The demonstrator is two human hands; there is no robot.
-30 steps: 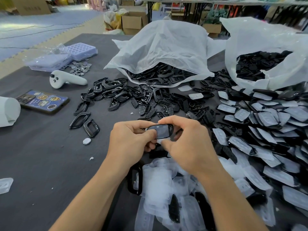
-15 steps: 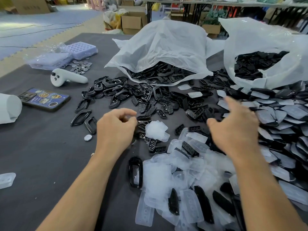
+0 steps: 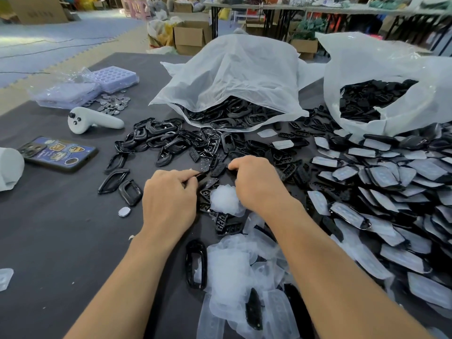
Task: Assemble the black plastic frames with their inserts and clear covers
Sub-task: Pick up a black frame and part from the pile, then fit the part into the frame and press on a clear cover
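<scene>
Dark grey cloth (image 3: 61,241) is spread over the worktable, and both hands are seen near its centre. The left hand (image 3: 168,199) is curled, with thumb and forefinger pinched on a black insert (image 3: 200,176) at its one o'clock. The right hand (image 3: 256,184) is bent knuckles-up, fingertips dug into the scattered inserts (image 3: 288,167); whether anything is gripped there cannot be told. A crumpled clear film (image 3: 225,199) is lodged between the two hands, touching the right one. Black frames (image 3: 159,138) are heaped at eleven o'clock from the hands, and more are spilled from a white bag (image 3: 232,77) at twelve. A second bag (image 3: 391,69) is stood open at two o'clock. Covered pieces (image 3: 391,192) are fanned out at three o'clock, and clear covers (image 3: 232,270) are piled at six, with a lone frame (image 3: 195,264) just beside them. A phone (image 3: 58,152) and a white controller (image 3: 93,121) are laid out between nine and ten o'clock.
</scene>
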